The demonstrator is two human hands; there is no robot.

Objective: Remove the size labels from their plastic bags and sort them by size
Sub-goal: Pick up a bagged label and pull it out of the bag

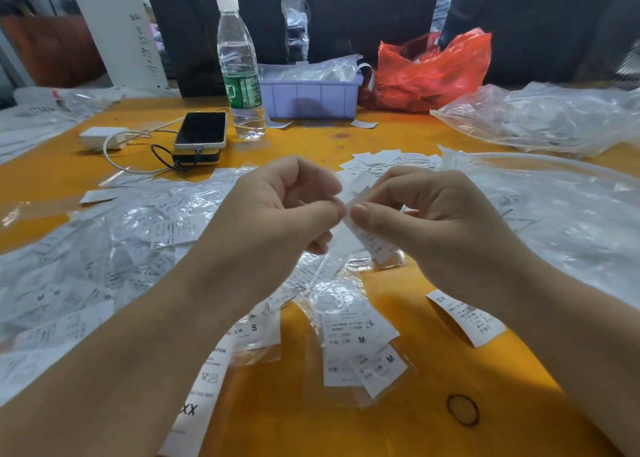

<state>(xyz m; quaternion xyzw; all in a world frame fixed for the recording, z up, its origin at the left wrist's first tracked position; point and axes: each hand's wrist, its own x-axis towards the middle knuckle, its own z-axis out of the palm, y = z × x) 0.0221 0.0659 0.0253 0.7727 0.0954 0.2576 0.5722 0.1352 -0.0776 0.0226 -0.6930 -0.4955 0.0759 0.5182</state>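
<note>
Nearest, along the front of the orange desk (433,436), a few labels already lie in loose groups: a long XX label (197,397) at the lower left, an S label (258,328) just above it, two M labels (360,345) overlapping in the middle, and an XS label (465,318) off to the right. A black rubber band (463,410) lies beside them. So the sorting looks begun but far from finished, judging by how much is left

Above those groups, both hands meet over the middle of the desk. The left hand (277,207) has its fingers curled, thumb and forefinger pinching the upper end of a folded label (367,224); the right hand (426,214) pinches the same label from the other side, thumb on top. Whether a bag is around it I cannot tell

To the left spreads a big heap of bagged labels (104,248), still unsorted. Behind the hands sits a small pile of loose labels (388,162). Farther back stand a phone (201,130), a water bottle (239,68), a purple tray (311,100) and a red bag (433,72)
</note>
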